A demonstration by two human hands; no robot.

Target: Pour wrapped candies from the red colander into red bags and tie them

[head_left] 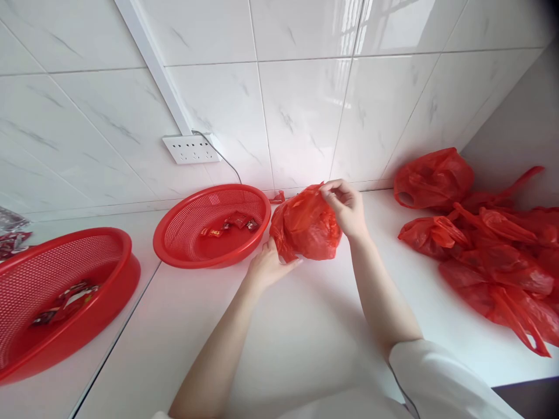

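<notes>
A red plastic bag (312, 230), rounded and crumpled, rests on the white table between my two hands. Its contents cannot be made out through the film. My right hand (347, 208) pinches the bag's upper edge between thumb and fingertips. Low on the bag's left side, my left hand (271, 266) grips it, thumb stretched along the front and fingertips against the film. Just left of the bag stands a red plastic basket (209, 261) with several small wrapped packets (238, 220) in it.
Another red basket (117, 279) holding small packets stands at far left. Several red plastic bags (493, 256) are heaped at right. A power socket (192, 149) with a cable is on the tiled wall behind. The white table (314, 343) has a seam at left.
</notes>
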